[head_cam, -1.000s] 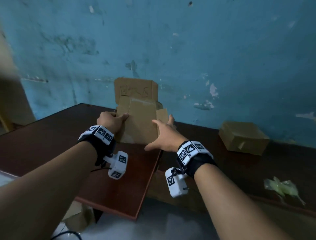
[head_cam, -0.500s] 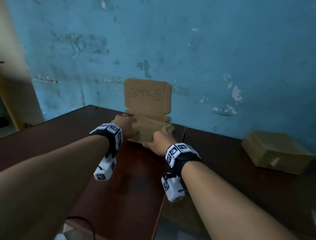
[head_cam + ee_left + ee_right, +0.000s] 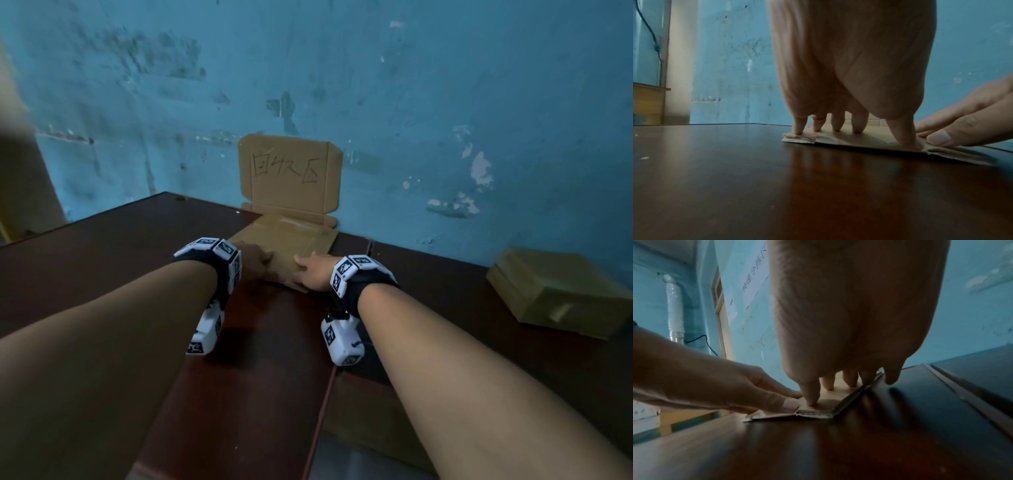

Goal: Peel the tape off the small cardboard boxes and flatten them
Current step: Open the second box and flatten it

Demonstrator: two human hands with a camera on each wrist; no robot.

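Observation:
A flattened cardboard box [image 3: 291, 240] lies on the dark wooden table [image 3: 253, 394], just in front of a cardboard sign. My left hand [image 3: 257, 262] presses on its near left part with spread, straight fingers. My right hand [image 3: 308, 270] presses on its near right corner. In the left wrist view the left hand [image 3: 846, 129] pushes its fingertips [image 3: 797, 129] down on the folded layers of the flattened box [image 3: 869, 140]. In the right wrist view the right hand [image 3: 838, 391] bears on the flattened box [image 3: 830, 404], with its little finger off the edge.
A cardboard sign [image 3: 291, 171] with handwriting leans upright against the blue wall behind the flattened box. A closed small cardboard box [image 3: 561, 294] sits on the adjoining table at the right. A seam [image 3: 368, 250] runs between the two tables.
The folded box, held tilted above the table a second ago, now lies flat in front of the sign. Both hands have come down on top of it.

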